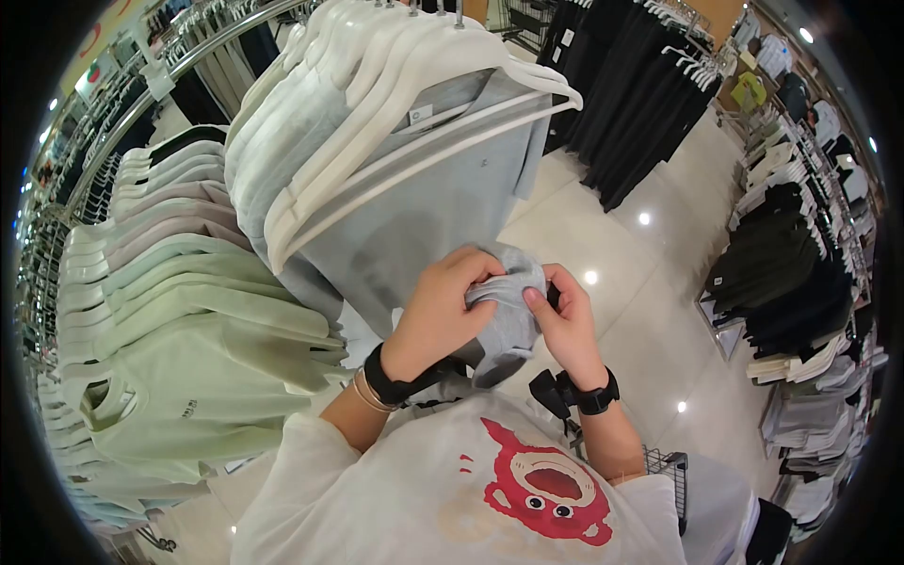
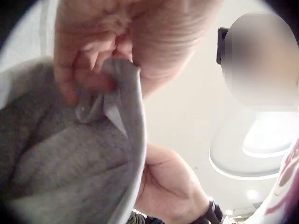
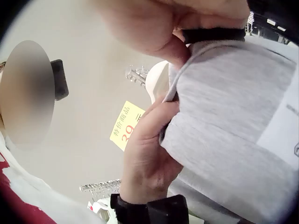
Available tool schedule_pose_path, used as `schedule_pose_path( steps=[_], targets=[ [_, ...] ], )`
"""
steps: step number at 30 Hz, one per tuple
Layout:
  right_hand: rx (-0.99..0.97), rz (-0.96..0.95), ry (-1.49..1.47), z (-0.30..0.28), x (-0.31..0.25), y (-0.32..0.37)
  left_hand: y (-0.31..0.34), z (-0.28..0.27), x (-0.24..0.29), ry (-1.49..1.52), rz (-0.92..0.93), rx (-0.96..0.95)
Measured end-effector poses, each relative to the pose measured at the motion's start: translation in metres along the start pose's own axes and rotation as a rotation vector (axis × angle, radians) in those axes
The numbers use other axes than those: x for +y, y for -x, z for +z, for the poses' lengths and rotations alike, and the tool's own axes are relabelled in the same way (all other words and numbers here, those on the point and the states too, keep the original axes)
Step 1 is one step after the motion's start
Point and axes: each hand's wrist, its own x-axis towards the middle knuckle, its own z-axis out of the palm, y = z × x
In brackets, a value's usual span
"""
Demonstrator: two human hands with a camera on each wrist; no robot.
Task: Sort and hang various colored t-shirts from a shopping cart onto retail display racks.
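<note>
Between both hands a bunched, heather-grey garment (image 1: 508,311) is held up in front of the wearer's chest. My left hand (image 1: 443,297) grips its gathered edge from the left, fingers curled into the fabric. Across from it, my right hand (image 1: 569,325) pinches the cloth, thumb on top. In the right wrist view an open edge of the garment (image 3: 224,98) runs between the two hands, with a white patch on its right part. The left wrist view shows the cloth (image 2: 70,163) hanging in folds below the left hand's fingers.
Grey-blue tops (image 1: 405,235) on white hangers hang just beyond the hands. Pale green sweatshirts (image 1: 217,367) fill the rack to the left. Black trousers (image 1: 621,94) hang farther back, and dark clothes (image 1: 782,254) line the right. A yellow price sign (image 3: 127,122) shows overhead.
</note>
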Motion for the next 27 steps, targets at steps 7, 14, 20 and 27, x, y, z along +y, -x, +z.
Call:
schedule_pose_path(
  steps=[7,14,20,27],
  targets=[
    [0.047,-0.413,0.581,0.007,-0.036,0.006,-0.014,0.002,0.029,-0.037,0.211,0.090],
    [0.240,-0.518,0.768,0.008,-0.047,0.001,-0.026,-0.004,0.046,-0.170,0.317,0.005],
    [0.208,-0.179,0.289,-0.032,-0.030,-0.017,-0.030,-0.072,0.043,-0.887,0.273,0.723],
    [0.144,-0.194,0.375,-0.062,-0.050,-0.033,-0.035,-0.106,0.015,-1.165,0.179,0.635]
  ],
)
